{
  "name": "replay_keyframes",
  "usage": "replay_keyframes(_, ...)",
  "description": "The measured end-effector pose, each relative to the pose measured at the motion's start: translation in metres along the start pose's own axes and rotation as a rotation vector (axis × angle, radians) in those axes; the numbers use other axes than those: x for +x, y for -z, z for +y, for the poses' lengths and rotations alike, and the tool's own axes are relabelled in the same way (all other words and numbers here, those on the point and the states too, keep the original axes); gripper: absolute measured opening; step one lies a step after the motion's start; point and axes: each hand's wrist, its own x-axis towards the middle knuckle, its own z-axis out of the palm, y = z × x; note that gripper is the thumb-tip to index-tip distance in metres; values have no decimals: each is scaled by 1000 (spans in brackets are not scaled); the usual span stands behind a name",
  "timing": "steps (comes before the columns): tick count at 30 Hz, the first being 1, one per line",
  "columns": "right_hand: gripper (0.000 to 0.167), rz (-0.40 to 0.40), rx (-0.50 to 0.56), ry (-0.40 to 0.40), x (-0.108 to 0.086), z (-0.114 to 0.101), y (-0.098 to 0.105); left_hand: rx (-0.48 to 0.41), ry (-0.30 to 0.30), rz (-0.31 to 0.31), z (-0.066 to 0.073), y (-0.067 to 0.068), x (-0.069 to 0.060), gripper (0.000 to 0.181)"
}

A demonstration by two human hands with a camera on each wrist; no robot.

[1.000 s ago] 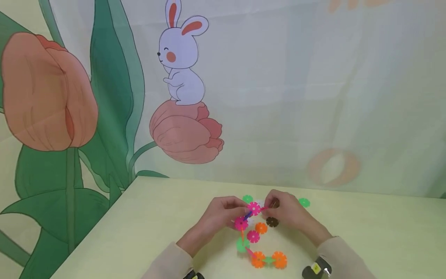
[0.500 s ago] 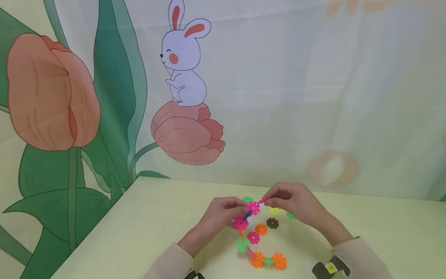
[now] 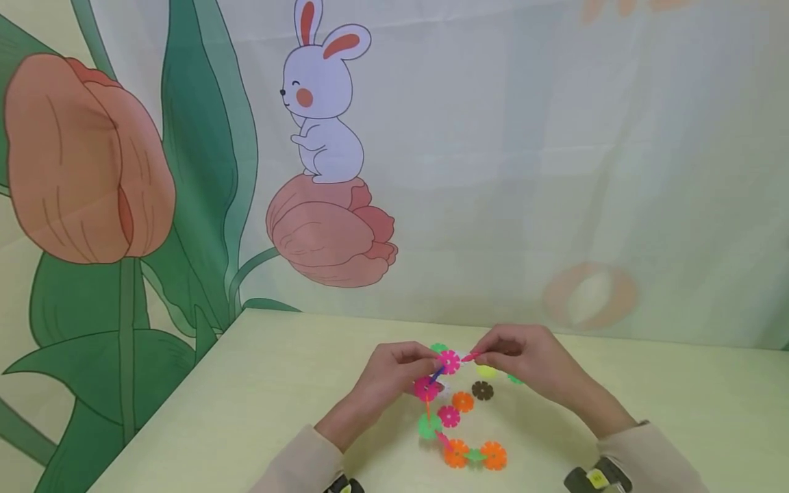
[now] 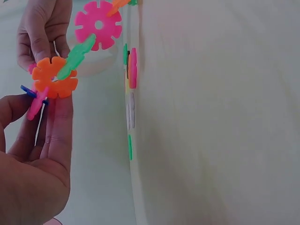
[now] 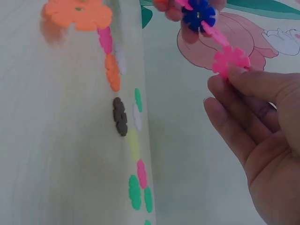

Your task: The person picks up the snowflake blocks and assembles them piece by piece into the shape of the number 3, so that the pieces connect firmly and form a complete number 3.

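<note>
My left hand [image 3: 394, 376] pinches the upper end of a chain of slotted plastic snowflake discs, near a blue disc [image 3: 437, 374]. The chain runs through pink, orange and green discs down to an orange end disc [image 3: 494, 455]. A pink disc [image 3: 448, 362] tops it. Between thumb and fingers, my right hand [image 3: 530, 356] holds another pink disc [image 5: 229, 61] edge-on to the top one. In the right wrist view their rims meet; how deep the slots engage I cannot tell. The left wrist view shows the blue disc [image 4: 29, 91] by my left thumb.
Loose discs lie on the pale table [image 3: 246, 397]: brown [image 3: 483, 391], orange [image 3: 463, 402], pink [image 3: 449, 416] and yellow [image 3: 487, 371], with green and white ones partly hidden behind the hands. A cloth printed with a rabbit [image 3: 327, 137] and tulips hangs behind the table.
My right hand has risen and shifted right from its place a second ago, its pink disc now more visible beside the chain's top disc. My left hand and the chain have hardly moved.
</note>
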Motion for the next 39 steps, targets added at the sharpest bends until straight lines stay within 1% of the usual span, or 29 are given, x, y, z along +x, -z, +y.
replay_keyframes(4, 8, 25, 18, -10, -2, 5, -4, -9, 6, 13, 0, -1, 0, 15)
replay_keyframes(9, 9, 60, 48, 4, -2, 9, -10, -24, 3, 4, 2, -2, 0, 17)
replay_keyframes(14, 8, 94, 43, -4, -2, 8, -13, -37, 3, 2, 3, -2, 0, 18)
replay_keyframes(20, 8, 111, 40, 0, -2, 7, -15, -52, -1, 0, 3, -2, -1, 19)
replay_keyframes(23, 9, 109, 65, 7, -2, 6, -17, -59, 9, -7, 3, -2, -1, 19)
replay_keyframes(30, 11, 124, 89, 35, -1, 7, -23, -44, 6, -8, 3, -1, -2, 20)
replay_keyframes(34, 11, 139, 103, 62, -2, 7, -24, -47, 15, -20, 3, -2, -2, 22)
replay_keyframes(39, 13, 152, 94, 96, -1, 6, -27, -48, 26, -42, 2, -5, -3, 21)
